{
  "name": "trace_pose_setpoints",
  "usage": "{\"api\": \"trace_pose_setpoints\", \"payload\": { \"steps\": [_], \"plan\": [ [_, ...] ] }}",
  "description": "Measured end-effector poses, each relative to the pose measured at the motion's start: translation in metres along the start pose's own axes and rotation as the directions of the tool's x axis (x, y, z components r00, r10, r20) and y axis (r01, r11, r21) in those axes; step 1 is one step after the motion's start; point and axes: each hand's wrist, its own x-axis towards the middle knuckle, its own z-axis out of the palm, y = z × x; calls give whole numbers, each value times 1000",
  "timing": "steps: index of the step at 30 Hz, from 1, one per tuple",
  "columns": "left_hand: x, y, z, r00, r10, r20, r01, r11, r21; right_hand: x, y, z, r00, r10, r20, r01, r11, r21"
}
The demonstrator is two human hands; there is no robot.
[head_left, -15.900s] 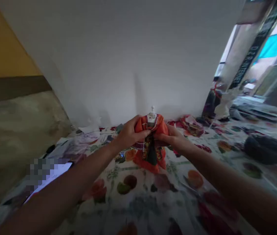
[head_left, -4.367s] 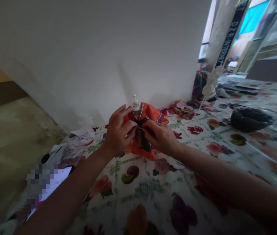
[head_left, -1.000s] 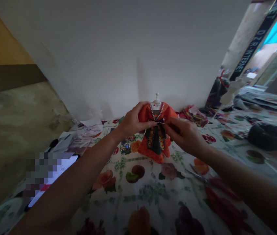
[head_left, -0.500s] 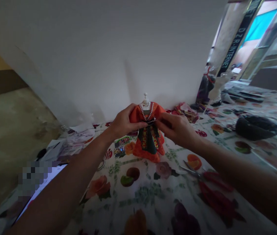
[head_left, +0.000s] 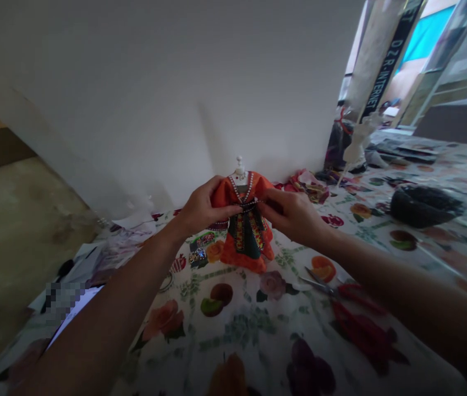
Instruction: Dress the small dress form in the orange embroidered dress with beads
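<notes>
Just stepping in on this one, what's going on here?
A person is working on a miniature orange dress fitted on a small white dress form. Their left hand holds the bodice, and their right hand is at the dark waist band. Red-handled scissors lie on the floral tablecloth nearby, and a second white dress form stands farther right.

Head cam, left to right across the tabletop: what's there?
Crumpled papers → left hand → miniature orange dress on a small white dress form → right hand → red-handled scissors → dark rounded bundle
</notes>
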Motion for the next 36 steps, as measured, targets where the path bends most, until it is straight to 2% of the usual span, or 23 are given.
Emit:
{"api": "trace_pose_setpoints", "payload": {
  "steps": [12,21,26,32,34,36],
  "plan": [
    [3,3,3,1000,-14,-19,14,999,-30,2,7,3,1000,-2,-24,2,1000,-14],
    [-1,10,-3,991,-113,75,119,990,-82,5,9,3,1000,-7,-7,7,1000,19],
    [1,14,-4,998,-48,47,50,998,-43,5,4,0,1000,-9,-24,10,999,41],
    [2,10,-13,1000,2,24,-3,999,52,-19,-17,14,1000,-18,5,16,981,194],
    [-4,10,-15,997,58,-47,-52,990,131,-27,-20,21,998,-36,44,27,981,192],
    [-17,14,-13,965,182,-189,-126,953,276,-31,-19,26,997,-30,74,16,985,174]
  ]
}}
